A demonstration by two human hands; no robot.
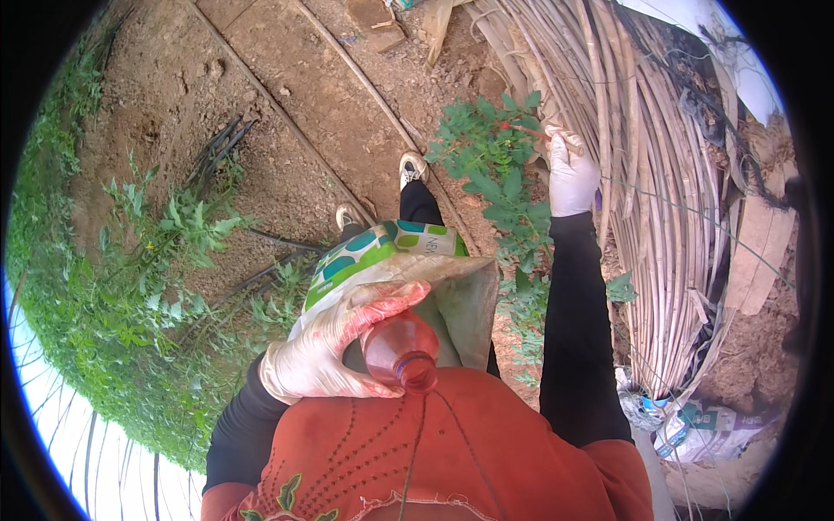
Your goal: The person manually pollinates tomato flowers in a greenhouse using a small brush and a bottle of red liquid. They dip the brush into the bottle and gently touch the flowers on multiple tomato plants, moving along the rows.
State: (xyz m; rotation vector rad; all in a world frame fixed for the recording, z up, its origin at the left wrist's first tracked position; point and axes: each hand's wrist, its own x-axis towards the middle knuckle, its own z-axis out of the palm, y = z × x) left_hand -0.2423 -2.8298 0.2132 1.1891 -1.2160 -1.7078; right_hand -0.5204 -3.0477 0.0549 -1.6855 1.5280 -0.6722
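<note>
My left hand, in a white glove stained red, is closed around an open-necked plastic bottle with red colour on it, held against my chest. An open woven bag hangs in front of my body, below the bottle. On the right, my gloved right hand grips a thin reddish stick with a bright red tip. That tip is over the leaves of a green leafy plant; whether it touches them I cannot tell.
A big bundle of dry canes lies along the right. Dense green plants fill the left side. Thin poles or pipes cross the bare soil by my feet. Broken brick lies at the top; a printed plastic sack sits lower right.
</note>
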